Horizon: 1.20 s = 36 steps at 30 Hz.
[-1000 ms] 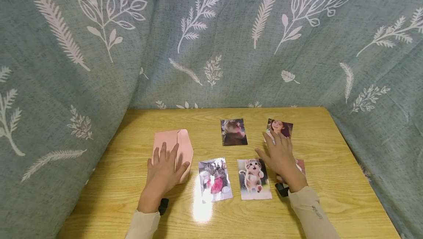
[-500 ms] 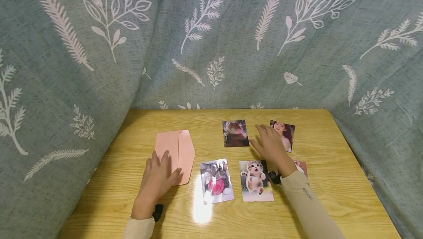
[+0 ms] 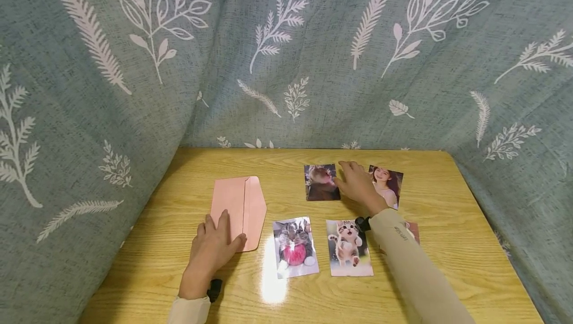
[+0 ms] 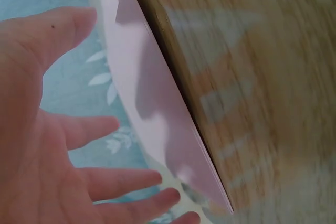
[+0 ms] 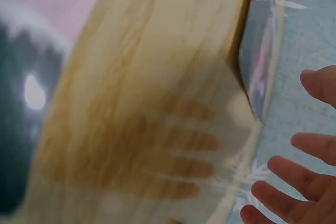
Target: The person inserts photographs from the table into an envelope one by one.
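Note:
A pink envelope lies on the table at the left. My left hand hovers over its lower left part with the fingers spread; in the left wrist view a gap shows between the fingers and the envelope. My right hand is at the right edge of a dark animal photo at the back, its thumb beside that edge. In the right wrist view its fingers are loosely extended and hold nothing; whether the thumb touches the photo I cannot tell.
In front lie a photo of a cat with a red ball and a kitten photo. A portrait photo is right of my right hand. Another photo is mostly hidden by the right sleeve. Patterned cloth surrounds the table.
My right hand has moved left from over the portrait photo to the edge of the dark animal photo. The left hand has drawn back slightly toward the envelope's lower left. The view has shifted slightly.

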Each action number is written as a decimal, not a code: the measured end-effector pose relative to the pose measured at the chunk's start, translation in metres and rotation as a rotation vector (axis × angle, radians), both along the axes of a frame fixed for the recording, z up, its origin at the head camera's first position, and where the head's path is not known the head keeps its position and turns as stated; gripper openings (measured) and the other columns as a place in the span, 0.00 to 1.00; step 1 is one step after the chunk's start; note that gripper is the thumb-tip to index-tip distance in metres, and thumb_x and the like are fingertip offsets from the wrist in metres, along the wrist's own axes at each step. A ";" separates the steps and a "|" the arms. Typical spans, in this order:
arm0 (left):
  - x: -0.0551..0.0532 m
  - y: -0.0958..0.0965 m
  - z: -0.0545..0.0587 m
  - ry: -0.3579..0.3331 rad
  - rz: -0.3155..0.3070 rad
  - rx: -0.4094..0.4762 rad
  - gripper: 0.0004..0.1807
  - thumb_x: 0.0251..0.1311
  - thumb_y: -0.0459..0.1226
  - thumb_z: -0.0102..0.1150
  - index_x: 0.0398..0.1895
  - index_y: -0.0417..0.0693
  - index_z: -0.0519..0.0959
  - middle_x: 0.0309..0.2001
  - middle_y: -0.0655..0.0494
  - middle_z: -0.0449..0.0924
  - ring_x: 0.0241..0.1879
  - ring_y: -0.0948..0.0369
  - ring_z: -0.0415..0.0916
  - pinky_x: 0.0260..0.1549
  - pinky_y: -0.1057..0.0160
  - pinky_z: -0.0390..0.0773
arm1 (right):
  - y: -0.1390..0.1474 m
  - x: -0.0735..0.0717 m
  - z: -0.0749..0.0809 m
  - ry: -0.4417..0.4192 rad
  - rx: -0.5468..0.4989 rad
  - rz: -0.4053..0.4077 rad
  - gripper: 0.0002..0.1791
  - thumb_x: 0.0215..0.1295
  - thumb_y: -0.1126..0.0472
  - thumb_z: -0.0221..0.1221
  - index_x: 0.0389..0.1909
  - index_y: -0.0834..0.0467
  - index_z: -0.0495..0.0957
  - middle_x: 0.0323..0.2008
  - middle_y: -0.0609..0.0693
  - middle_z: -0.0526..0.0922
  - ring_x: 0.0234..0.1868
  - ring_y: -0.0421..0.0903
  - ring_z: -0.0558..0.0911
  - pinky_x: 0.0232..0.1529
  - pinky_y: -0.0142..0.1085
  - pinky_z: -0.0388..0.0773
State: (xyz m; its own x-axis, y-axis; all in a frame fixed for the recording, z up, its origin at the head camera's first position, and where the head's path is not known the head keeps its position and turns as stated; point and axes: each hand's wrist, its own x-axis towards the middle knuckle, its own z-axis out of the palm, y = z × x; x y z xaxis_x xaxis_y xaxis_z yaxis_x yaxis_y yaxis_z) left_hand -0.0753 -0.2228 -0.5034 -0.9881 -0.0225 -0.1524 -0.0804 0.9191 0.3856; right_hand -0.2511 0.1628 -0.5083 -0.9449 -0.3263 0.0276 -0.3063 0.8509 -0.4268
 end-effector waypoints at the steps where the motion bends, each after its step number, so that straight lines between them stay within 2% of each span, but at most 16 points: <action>1: 0.000 0.000 -0.001 -0.004 0.001 -0.006 0.48 0.65 0.58 0.57 0.78 0.39 0.52 0.70 0.16 0.44 0.67 0.22 0.47 0.57 0.25 0.58 | -0.001 -0.002 -0.002 -0.014 0.006 -0.003 0.36 0.73 0.49 0.57 0.73 0.64 0.61 0.65 0.68 0.68 0.64 0.66 0.68 0.60 0.61 0.67; 7: 0.000 0.000 -0.002 -0.036 0.020 -0.022 0.51 0.63 0.60 0.57 0.78 0.38 0.51 0.69 0.15 0.45 0.66 0.22 0.48 0.55 0.24 0.58 | -0.007 -0.014 -0.011 -0.046 0.059 -0.004 0.37 0.73 0.47 0.55 0.74 0.66 0.60 0.65 0.70 0.67 0.64 0.69 0.67 0.61 0.61 0.66; 14: -0.003 0.003 -0.001 -0.057 0.049 -0.029 0.55 0.60 0.62 0.60 0.77 0.34 0.52 0.69 0.16 0.47 0.66 0.22 0.48 0.55 0.24 0.56 | -0.013 -0.027 -0.009 -0.076 0.128 -0.051 0.36 0.73 0.47 0.56 0.73 0.63 0.62 0.62 0.70 0.67 0.61 0.69 0.67 0.55 0.63 0.68; 20: -0.005 0.004 0.000 -0.071 0.055 -0.059 0.57 0.58 0.60 0.63 0.76 0.30 0.51 0.69 0.15 0.47 0.65 0.22 0.50 0.55 0.26 0.60 | -0.018 -0.030 -0.008 -0.084 0.194 -0.071 0.31 0.73 0.46 0.55 0.69 0.61 0.69 0.58 0.68 0.68 0.57 0.65 0.67 0.51 0.60 0.70; 23: -0.005 0.004 0.000 -0.074 0.059 -0.058 0.56 0.59 0.58 0.64 0.76 0.29 0.51 0.69 0.15 0.47 0.65 0.22 0.50 0.55 0.26 0.60 | -0.018 -0.030 -0.010 -0.067 0.188 -0.083 0.30 0.73 0.46 0.56 0.67 0.61 0.70 0.59 0.68 0.68 0.57 0.65 0.68 0.52 0.60 0.70; 26: -0.006 0.005 -0.001 -0.073 0.062 -0.055 0.55 0.60 0.56 0.64 0.76 0.29 0.50 0.68 0.14 0.47 0.65 0.21 0.49 0.55 0.26 0.60 | -0.017 -0.030 -0.012 -0.039 0.137 -0.095 0.28 0.72 0.48 0.57 0.64 0.61 0.71 0.58 0.68 0.69 0.58 0.66 0.68 0.52 0.61 0.69; 29: -0.006 0.005 -0.001 -0.070 0.063 -0.057 0.54 0.60 0.56 0.63 0.75 0.28 0.51 0.68 0.14 0.48 0.64 0.21 0.49 0.55 0.26 0.60 | -0.014 -0.029 -0.014 -0.003 0.039 -0.104 0.23 0.69 0.53 0.60 0.58 0.62 0.75 0.53 0.66 0.74 0.55 0.66 0.71 0.53 0.59 0.68; 33: -0.006 0.006 0.000 -0.069 0.065 -0.054 0.52 0.61 0.54 0.63 0.75 0.28 0.52 0.68 0.13 0.48 0.65 0.21 0.50 0.55 0.26 0.60 | -0.009 -0.029 -0.016 0.033 -0.165 -0.107 0.15 0.66 0.62 0.61 0.49 0.66 0.79 0.44 0.64 0.81 0.48 0.63 0.77 0.51 0.55 0.72; 36: -0.006 0.006 0.001 -0.066 0.063 -0.046 0.51 0.61 0.53 0.62 0.75 0.28 0.52 0.67 0.13 0.47 0.64 0.21 0.50 0.55 0.25 0.60 | -0.006 -0.027 -0.017 -0.005 -0.324 -0.117 0.13 0.67 0.64 0.60 0.49 0.67 0.79 0.43 0.63 0.82 0.46 0.61 0.81 0.48 0.53 0.76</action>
State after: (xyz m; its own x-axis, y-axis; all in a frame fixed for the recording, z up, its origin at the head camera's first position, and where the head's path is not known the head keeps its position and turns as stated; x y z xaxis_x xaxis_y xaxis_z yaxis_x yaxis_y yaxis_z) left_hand -0.0816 -0.2165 -0.5028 -0.9724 -0.0923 -0.2144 -0.1620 0.9280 0.3354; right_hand -0.2779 0.1568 -0.5255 -0.9758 -0.1906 0.1075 -0.2118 0.7002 -0.6818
